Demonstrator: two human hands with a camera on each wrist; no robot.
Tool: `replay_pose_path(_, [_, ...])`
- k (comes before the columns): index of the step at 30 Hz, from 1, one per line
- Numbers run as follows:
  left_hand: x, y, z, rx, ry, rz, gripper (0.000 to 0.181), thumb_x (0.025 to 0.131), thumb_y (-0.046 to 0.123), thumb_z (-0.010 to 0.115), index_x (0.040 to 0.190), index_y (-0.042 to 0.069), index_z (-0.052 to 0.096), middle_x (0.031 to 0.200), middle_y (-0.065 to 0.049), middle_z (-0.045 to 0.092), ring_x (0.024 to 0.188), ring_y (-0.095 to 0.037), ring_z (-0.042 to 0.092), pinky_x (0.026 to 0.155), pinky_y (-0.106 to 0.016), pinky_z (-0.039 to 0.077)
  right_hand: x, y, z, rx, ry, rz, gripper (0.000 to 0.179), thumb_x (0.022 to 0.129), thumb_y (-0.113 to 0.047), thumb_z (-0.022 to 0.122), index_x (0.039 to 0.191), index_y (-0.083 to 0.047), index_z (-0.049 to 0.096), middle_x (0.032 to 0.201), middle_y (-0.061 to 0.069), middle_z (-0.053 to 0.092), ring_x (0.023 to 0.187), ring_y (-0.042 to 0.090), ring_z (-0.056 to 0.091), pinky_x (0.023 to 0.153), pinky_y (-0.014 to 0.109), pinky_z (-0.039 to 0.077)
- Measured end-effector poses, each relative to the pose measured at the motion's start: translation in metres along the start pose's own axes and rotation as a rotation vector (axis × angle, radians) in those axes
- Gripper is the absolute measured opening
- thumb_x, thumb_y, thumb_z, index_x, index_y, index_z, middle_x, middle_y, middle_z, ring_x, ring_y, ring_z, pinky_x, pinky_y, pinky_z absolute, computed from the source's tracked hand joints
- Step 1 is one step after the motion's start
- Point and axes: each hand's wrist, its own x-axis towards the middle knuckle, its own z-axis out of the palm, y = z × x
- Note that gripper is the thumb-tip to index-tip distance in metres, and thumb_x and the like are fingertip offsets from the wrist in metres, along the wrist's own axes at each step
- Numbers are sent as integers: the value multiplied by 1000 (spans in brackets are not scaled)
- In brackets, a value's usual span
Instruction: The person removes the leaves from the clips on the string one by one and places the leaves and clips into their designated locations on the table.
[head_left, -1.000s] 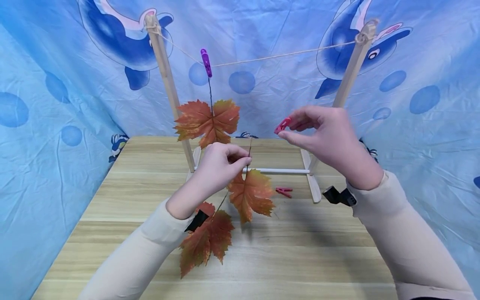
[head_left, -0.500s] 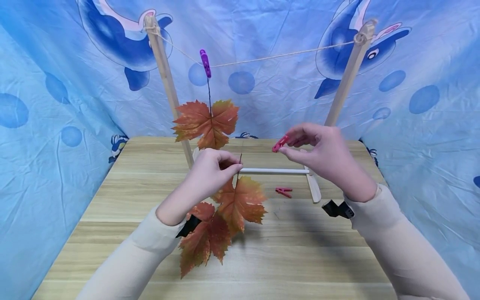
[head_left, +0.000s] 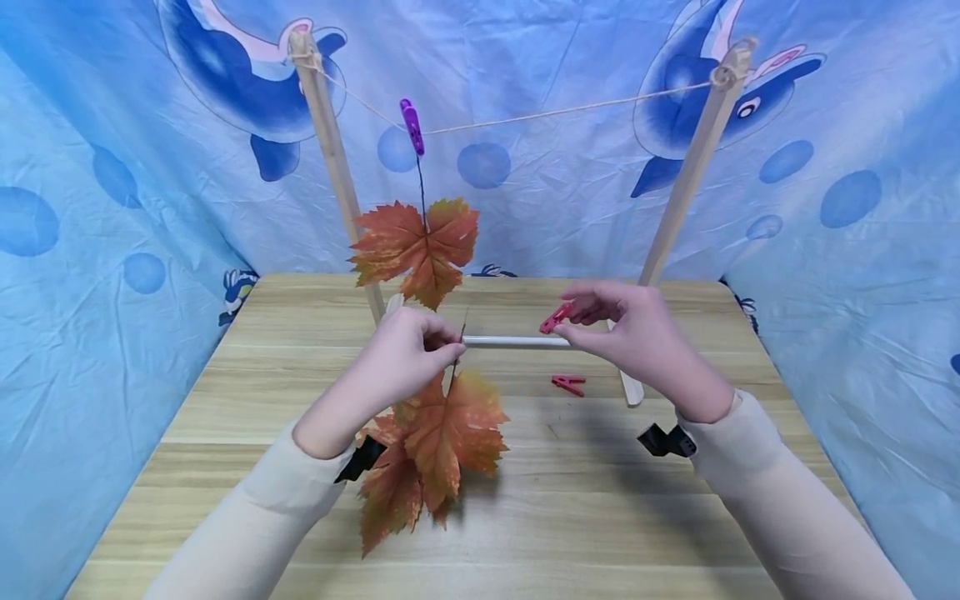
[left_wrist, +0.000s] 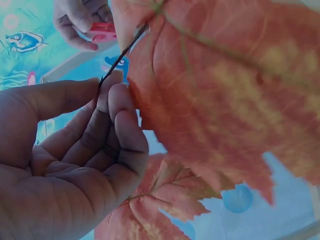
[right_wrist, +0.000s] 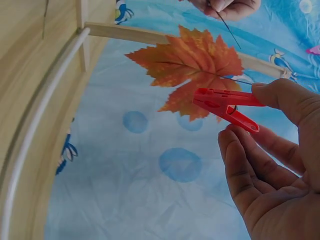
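Note:
My left hand (head_left: 408, 357) pinches the dark stem of an orange artificial maple leaf (head_left: 459, 433), which hangs below the fingers above the table. In the left wrist view, thumb and fingertips meet on the stem (left_wrist: 120, 59). My right hand (head_left: 637, 342) holds a red clothespin (head_left: 557, 318) by its handle ends, thumb on one arm and fingers at the other. The clothespin (right_wrist: 215, 102) and the held stem are apart. Another orange leaf (head_left: 390, 492) lies on the table, partly covered by the held one. A second red clothespin (head_left: 568, 384) lies between the hands.
A string (head_left: 540, 112) spans two wooden posts (head_left: 330, 142). On it a purple clothespin (head_left: 411, 127) holds a hanging leaf (head_left: 420, 246) by its stem. A white rod (head_left: 513, 342) joins the stand's base. Blue dolphin-print cloth (head_left: 570, 192) surrounds the wooden table (head_left: 585, 517).
Both hands have come down toward me and shifted left, the left with the leaf and the right with the red clothespin. The held leaf now overlaps the one on the table more.

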Motion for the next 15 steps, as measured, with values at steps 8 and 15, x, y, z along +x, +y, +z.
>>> replay_pose_path(8, [-8, -11, -5, 45, -74, -119, 9, 91, 3, 72, 84, 4, 77, 71, 1, 67, 62, -14, 58, 56, -33, 49, -9, 13, 8, 18, -29, 75, 26, 85, -16, 85, 110, -10, 78, 95, -5, 75, 85, 8, 70, 76, 35, 57])
replay_pose_path(15, [-9, -20, -2, 62, -94, -149, 9, 91, 3, 71, 85, 2, 78, 71, 1, 67, 63, -14, 58, 60, -32, 49, -20, 23, 16, 20, -66, 162, 23, 85, -17, 86, 104, -10, 75, 93, -3, 74, 83, 12, 70, 71, 33, 57])
